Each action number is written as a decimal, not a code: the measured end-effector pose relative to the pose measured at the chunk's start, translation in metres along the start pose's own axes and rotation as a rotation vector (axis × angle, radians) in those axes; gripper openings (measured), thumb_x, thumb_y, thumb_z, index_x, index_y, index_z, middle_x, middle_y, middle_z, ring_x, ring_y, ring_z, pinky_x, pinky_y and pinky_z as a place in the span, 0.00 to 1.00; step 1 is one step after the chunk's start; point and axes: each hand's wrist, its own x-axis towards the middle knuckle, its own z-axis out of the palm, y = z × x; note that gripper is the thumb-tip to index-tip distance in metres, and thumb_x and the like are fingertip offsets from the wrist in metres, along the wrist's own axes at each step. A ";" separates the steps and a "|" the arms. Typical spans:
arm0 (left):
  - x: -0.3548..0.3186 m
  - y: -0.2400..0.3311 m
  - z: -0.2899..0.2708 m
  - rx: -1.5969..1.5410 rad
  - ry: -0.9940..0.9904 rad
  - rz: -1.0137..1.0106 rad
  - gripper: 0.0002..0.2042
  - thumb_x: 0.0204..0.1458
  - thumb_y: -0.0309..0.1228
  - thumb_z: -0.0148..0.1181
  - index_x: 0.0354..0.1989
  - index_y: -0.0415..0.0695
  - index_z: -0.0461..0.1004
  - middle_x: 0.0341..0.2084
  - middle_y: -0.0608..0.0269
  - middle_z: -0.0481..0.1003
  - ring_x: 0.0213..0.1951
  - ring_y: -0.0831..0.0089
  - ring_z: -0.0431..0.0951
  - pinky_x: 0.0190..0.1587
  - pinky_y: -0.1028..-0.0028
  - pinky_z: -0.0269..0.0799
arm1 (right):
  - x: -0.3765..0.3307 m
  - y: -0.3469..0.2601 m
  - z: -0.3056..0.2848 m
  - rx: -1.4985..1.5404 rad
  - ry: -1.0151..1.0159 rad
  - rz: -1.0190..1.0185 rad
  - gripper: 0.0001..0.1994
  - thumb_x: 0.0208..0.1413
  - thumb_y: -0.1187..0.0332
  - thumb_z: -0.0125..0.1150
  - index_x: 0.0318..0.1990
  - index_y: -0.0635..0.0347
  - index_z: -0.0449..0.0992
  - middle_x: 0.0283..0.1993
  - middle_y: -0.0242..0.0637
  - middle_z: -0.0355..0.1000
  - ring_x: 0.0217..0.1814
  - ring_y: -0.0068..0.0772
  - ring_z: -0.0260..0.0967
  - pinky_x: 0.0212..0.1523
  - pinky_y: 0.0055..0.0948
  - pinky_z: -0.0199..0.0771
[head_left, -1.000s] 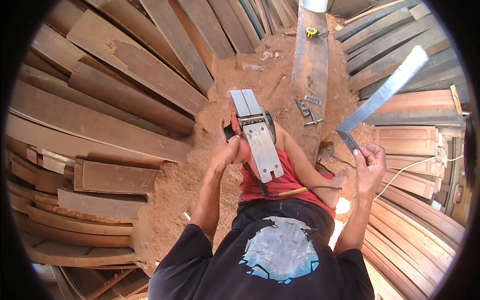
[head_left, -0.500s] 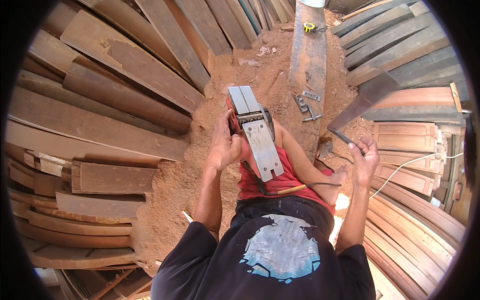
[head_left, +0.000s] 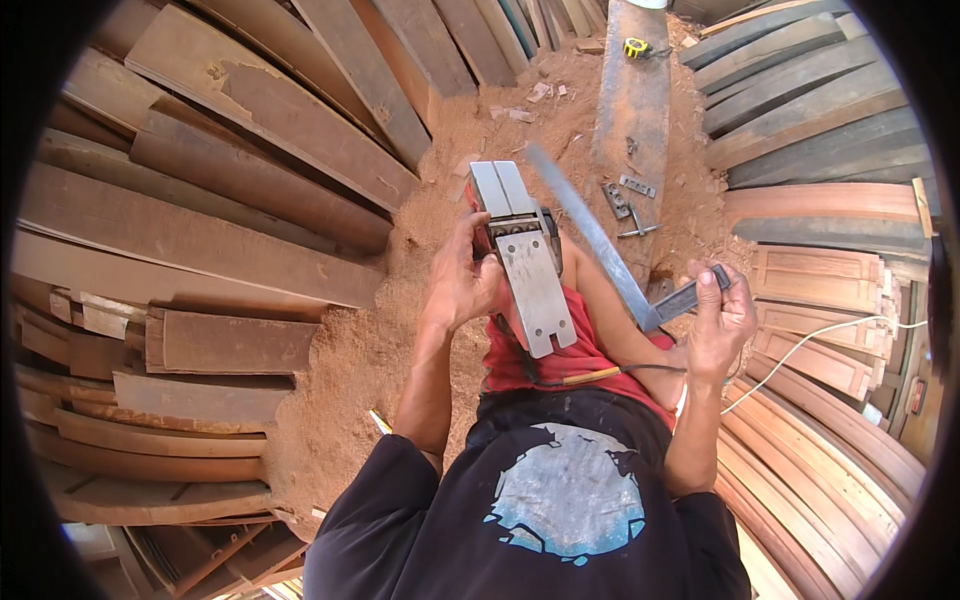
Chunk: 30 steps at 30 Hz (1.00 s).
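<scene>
An electric hand planer (head_left: 530, 285) rests sole up over my lap, its two flat metal plates facing me. My left hand (head_left: 465, 275) is closed around its red body from the left side. In my right hand (head_left: 725, 320) is a try square, pinched by its dark stock (head_left: 690, 297) between thumb and fingers. The square's long metal blade (head_left: 595, 235) slants up and left, its far end just right of the planer's front plate and apart from it. A black cord with a tan section (head_left: 590, 377) lies across my red shorts.
A plank (head_left: 632, 100) on the sawdust bears a yellow tape measure (head_left: 635, 47), small metal parts (head_left: 615, 200) and a T-handled key (head_left: 638, 231). Boards (head_left: 250, 250) are stacked at left. More boards (head_left: 810, 110) and wooden panels (head_left: 815, 275) stand at right, with a white cable (head_left: 800, 345).
My right hand has turned the try square, swinging its blade from up-right to up-left, close to the planer. The left hand still holds the planer, and the whole view has shifted slightly.
</scene>
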 end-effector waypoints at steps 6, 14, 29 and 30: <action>0.002 -0.009 0.008 0.064 0.057 0.062 0.28 0.52 0.27 0.59 0.65 0.39 0.69 0.68 0.32 0.70 0.60 0.38 0.78 0.64 0.51 0.75 | -0.016 0.018 0.018 0.080 -0.013 0.074 0.08 0.72 0.75 0.63 0.53 0.70 0.75 0.47 0.43 0.84 0.45 0.27 0.83 0.47 0.26 0.83; 0.003 -0.006 0.014 0.084 0.087 0.083 0.29 0.52 0.28 0.60 0.65 0.38 0.69 0.70 0.31 0.67 0.66 0.36 0.72 0.70 0.49 0.68 | -0.036 0.027 0.038 0.077 -0.102 0.112 0.07 0.71 0.75 0.64 0.52 0.69 0.76 0.43 0.38 0.83 0.44 0.23 0.81 0.48 0.23 0.82; 0.006 -0.007 0.013 0.000 0.085 0.111 0.26 0.53 0.27 0.57 0.62 0.35 0.69 0.68 0.27 0.67 0.71 0.35 0.68 0.73 0.49 0.64 | -0.069 -0.016 0.036 -0.254 -0.381 0.080 0.09 0.71 0.77 0.59 0.54 0.70 0.71 0.47 0.51 0.85 0.49 0.35 0.85 0.48 0.32 0.83; 0.005 -0.008 0.014 0.013 0.092 0.128 0.26 0.53 0.27 0.56 0.62 0.35 0.69 0.68 0.27 0.67 0.71 0.36 0.68 0.73 0.49 0.64 | -0.073 -0.018 0.037 -0.228 -0.372 0.086 0.09 0.71 0.77 0.59 0.54 0.70 0.71 0.47 0.51 0.85 0.48 0.35 0.85 0.48 0.32 0.84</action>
